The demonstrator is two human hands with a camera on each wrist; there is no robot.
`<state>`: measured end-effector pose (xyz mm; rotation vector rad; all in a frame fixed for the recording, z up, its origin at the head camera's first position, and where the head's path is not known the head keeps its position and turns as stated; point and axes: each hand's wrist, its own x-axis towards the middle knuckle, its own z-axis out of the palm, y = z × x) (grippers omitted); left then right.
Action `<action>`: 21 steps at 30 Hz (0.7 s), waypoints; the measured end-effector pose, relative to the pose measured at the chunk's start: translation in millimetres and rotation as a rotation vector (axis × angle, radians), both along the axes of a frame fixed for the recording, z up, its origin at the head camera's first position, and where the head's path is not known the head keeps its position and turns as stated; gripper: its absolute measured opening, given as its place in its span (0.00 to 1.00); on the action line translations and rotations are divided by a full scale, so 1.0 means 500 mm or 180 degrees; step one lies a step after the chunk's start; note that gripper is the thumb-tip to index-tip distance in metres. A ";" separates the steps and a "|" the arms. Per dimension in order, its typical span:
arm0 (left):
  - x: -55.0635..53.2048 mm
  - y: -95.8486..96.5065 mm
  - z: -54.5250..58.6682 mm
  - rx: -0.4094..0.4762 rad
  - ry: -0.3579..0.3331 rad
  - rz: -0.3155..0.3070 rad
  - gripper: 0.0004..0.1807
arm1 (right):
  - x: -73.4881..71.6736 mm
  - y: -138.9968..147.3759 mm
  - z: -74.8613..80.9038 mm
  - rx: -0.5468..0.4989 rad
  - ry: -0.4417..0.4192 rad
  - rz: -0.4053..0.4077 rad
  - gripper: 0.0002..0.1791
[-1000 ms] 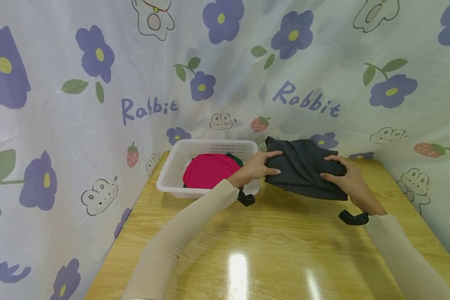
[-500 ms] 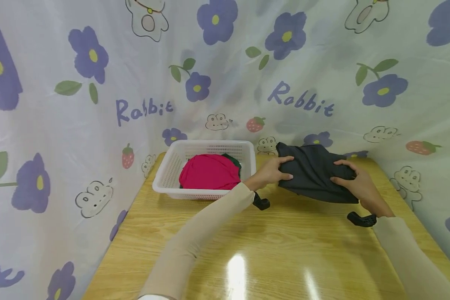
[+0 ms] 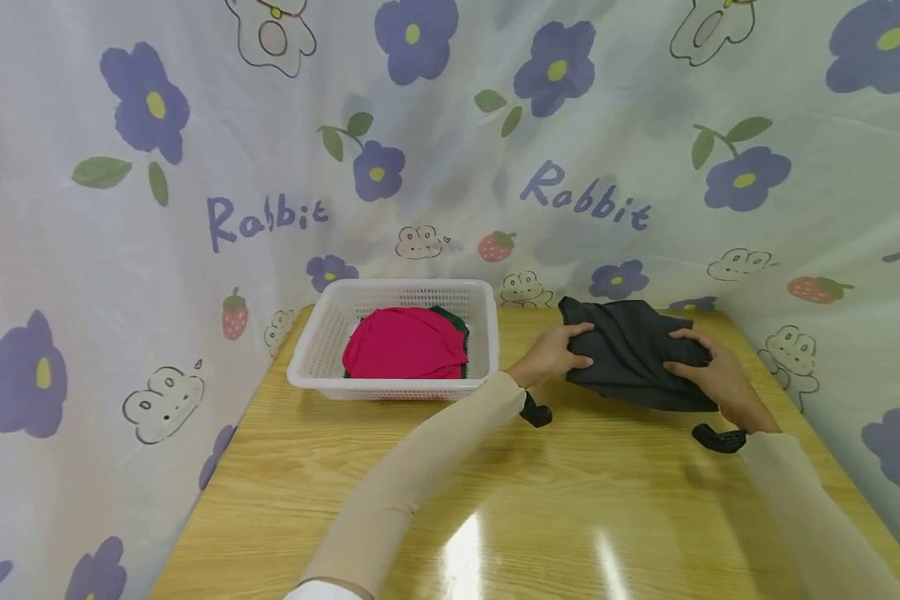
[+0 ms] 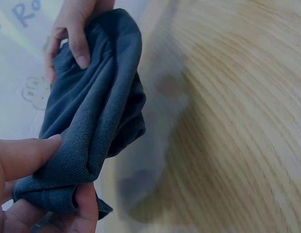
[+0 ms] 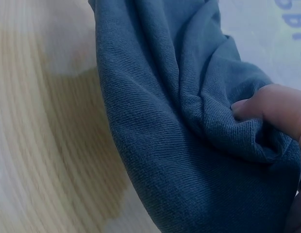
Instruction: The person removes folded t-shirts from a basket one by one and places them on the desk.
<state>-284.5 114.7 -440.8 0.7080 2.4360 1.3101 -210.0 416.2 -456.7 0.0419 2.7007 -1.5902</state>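
Note:
A dark grey folded garment of finely ribbed fabric is held between both hands, close over the right rear of the table. My left hand grips its left end. In the left wrist view, the left thumb lies on top of the folds and the fingers curl beneath. At the opposite end, my right hand pinches the fabric; its thumb presses into a crease in the right wrist view, while most of its other fingers are hidden there. Soft folds run along the garment's length.
Left of the hands stands a white perforated plastic basket holding a bright red cloth and a dark green one. The wood-grain table meets a flower-printed curtain at its back and sides.
Both hands have carried the garment rightward, away from the basket, and a little lower. The grip of each hand looks the same. The head view has turned slightly to the right.

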 end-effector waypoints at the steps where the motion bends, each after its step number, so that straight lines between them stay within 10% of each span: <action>1: 0.000 0.003 -0.003 -0.0011 -0.0011 0.0001 0.37 | -0.003 0.004 -0.005 0.0006 0.0009 0.0010 0.39; 21: -0.029 0.051 -0.073 0.0031 -0.0283 -0.0053 0.37 | -0.056 0.038 -0.064 0.0239 0.0071 -0.0083 0.37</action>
